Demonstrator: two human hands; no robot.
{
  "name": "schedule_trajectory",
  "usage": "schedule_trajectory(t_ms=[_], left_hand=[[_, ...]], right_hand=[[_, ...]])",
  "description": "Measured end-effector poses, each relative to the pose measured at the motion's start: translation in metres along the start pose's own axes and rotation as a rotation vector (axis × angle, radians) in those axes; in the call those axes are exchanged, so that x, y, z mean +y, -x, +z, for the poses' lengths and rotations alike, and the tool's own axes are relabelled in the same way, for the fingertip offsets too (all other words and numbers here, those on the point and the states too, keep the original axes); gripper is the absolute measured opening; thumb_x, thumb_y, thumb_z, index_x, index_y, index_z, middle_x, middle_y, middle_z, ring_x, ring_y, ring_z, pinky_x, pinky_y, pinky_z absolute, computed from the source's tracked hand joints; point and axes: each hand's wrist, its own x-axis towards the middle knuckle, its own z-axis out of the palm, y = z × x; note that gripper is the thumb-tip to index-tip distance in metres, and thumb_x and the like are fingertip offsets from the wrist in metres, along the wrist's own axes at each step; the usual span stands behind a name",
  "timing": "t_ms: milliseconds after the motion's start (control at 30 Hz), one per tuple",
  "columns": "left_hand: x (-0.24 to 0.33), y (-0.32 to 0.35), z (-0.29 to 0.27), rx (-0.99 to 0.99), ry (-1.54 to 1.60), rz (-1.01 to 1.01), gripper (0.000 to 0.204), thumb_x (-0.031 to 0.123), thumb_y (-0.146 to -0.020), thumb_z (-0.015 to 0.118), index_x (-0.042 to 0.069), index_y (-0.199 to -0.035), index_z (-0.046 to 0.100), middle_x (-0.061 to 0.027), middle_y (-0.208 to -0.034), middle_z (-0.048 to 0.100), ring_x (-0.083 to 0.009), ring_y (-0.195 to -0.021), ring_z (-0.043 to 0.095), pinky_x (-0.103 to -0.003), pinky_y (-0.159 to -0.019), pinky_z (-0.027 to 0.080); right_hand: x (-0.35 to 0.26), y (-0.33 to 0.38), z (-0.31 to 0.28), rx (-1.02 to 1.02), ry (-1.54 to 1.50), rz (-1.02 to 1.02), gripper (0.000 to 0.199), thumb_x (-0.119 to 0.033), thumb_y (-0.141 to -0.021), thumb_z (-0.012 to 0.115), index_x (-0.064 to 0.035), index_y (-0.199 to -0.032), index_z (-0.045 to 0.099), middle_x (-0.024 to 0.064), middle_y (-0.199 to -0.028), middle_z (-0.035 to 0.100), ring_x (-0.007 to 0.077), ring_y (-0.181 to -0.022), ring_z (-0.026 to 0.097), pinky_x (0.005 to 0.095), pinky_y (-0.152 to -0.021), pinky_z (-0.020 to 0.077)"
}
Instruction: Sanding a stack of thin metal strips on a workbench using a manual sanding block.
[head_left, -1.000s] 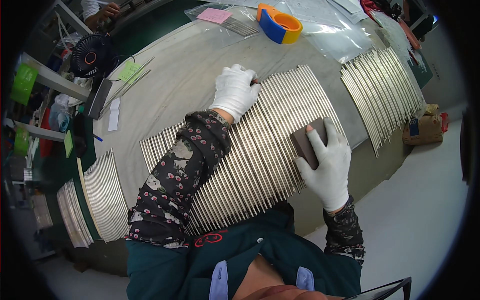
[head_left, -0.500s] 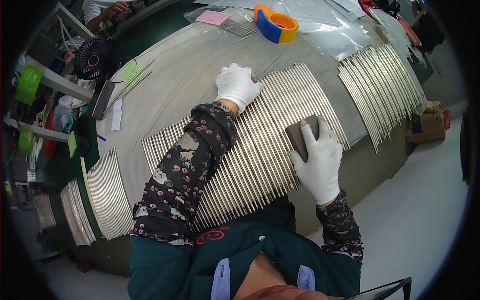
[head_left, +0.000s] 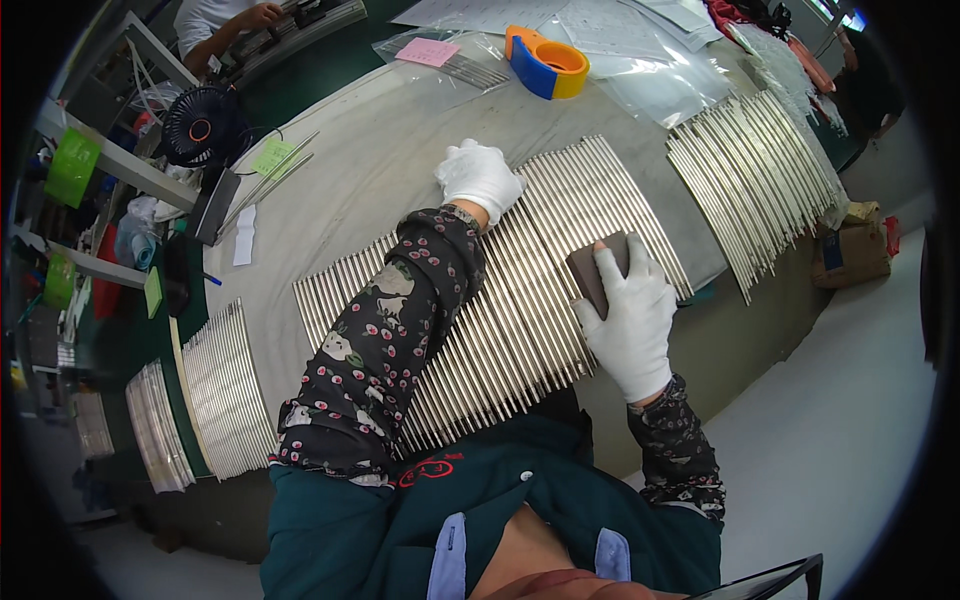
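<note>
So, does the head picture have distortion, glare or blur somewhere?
Head view: strong fisheye, so the table edge bends and the corners are black; the metal rods shine brightly under the overhead light; the right hand and its brown block look sharp, not blurred.

hidden: metal rods point(head_left: 520, 300) under forearm | brown block point(head_left: 598, 272) partly under fingers

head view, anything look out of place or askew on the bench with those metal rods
Nothing stands out. The metal rods lie side by side in an even row. The left hand rests at their far ends, and the right hand presses a dark block onto them.
</note>
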Motion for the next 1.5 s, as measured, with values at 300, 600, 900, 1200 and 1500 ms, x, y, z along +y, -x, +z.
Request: schedule_trajectory(t_ms=[300,600,900,1200,1500], left_hand=[[-0.006,0.009,0.010,0.168,0.038,0.063,0.028,0.044,-0.078,0.068,0.021,-0.090,0.076,-0.0102,-0.109,0.064,-0.0333,-0.106,0.057,-0.044,-0.087,0.049],[-0.006,0.004,0.003,0.051,0.102,-0.014,0.030,0.044,-0.079,0.067,0.023,-0.099,0.074,-0.0106,-0.115,0.062,-0.0336,-0.111,0.055,-0.045,-0.091,0.048],[-0.004,0.006,0.007,0.119,0.150,0.049,0.033,0.042,-0.081,0.065,0.016,-0.099,0.072,-0.0137,-0.111,0.065,-0.0372,-0.106,0.059,-0.048,-0.089,0.048],[-0.010,0.002,0.004,0.082,0.334,0.135,0.031,0.033,-0.083,0.066,0.006,-0.098,0.064,-0.0163,-0.093,0.069,-0.0369,-0.091,0.064,-0.043,-0.082,0.050],[-0.007,0.027,-0.014,-0.286,1.500,0.044,0.016,0.014,-0.093,0.064,0.002,-0.100,0.058,-0.0032,-0.078,0.059,-0.0077,-0.063,0.057,-0.020,-0.056,0.050]], right_hand=[[-0.001,0.002,0.004,0.015,0.036,0.000,0.066,-0.032,-0.072,0.077,-0.0110,-0.132,0.056,0.0213,-0.136,0.045,0.0337,-0.113,0.051,0.0421,-0.084,0.0436],[-0.001,0.001,0.004,-0.005,0.031,0.010,0.066,-0.032,-0.074,0.076,-0.0108,-0.132,0.055,0.0214,-0.136,0.045,0.0341,-0.114,0.051,0.0426,-0.084,0.0434],[0.000,0.001,0.003,0.005,0.016,0.005,0.064,-0.030,-0.073,0.076,-0.0101,-0.131,0.056,0.0213,-0.136,0.045,0.0343,-0.113,0.052,0.0429,-0.084,0.0431],[0.000,0.003,0.005,0.040,0.011,0.005,0.065,-0.030,-0.072,0.076,-0.0089,-0.130,0.056,0.0216,-0.137,0.044,0.0349,-0.112,0.051,0.0432,-0.085,0.0429],[0.007,0.009,0.011,0.149,-0.067,-0.038,0.066,-0.028,-0.069,0.078,-0.0083,-0.128,0.056,0.0226,-0.137,0.043,0.0372,-0.111,0.051,0.0443,-0.090,0.0424]])
